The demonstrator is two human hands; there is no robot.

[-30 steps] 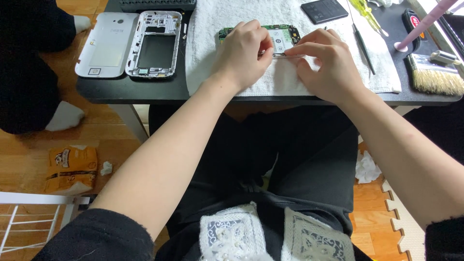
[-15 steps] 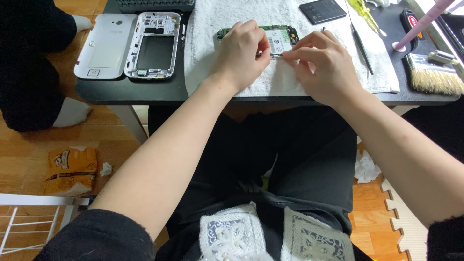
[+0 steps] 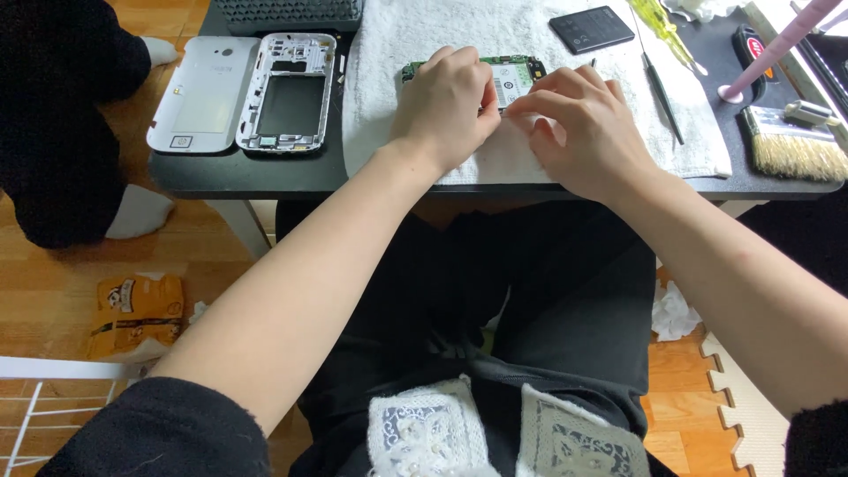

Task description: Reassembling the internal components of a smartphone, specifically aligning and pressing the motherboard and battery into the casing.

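Near the top centre of the frame a green circuit board (image 3: 508, 75) lies flat on a white towel (image 3: 459, 35) spread over a dark table (image 3: 247, 172), and both hands meet on it. The left hand (image 3: 446, 106) lies over the board's left part with its fingers curled down onto it, pressing or pinching it in place — how tight the hold is cannot be told, since the fingertips are hidden under the knuckles. The right hand (image 3: 583, 128) comes in from the lower right with thumb and forefinger drawn together to a narrow pinch at the board's lower edge, touching it; whether something small sits between those fingertips is too fine to see. To the upper left, off the towel, a white phone back cover (image 3: 199, 93) lies beside a grey phone frame (image 3: 291, 93) with an open rectangular middle, the two touching side by side. Toward the upper right a black battery (image 3: 590, 28) rests on the towel, well apart from the hands, and a thin dark tool (image 3: 662, 95) lies slantwise near the towel's right edge, with a yellow-green handled screwdriver (image 3: 661, 22) above it. At the far right a pale-bristled brush (image 3: 791, 150) sits on the table (a pink stick (image 3: 768, 49) leans above it). Below the table the person's dark-clothed lap fills the middle, and an orange snack bag (image 3: 137, 309) lies on the wooden floor at lower left.
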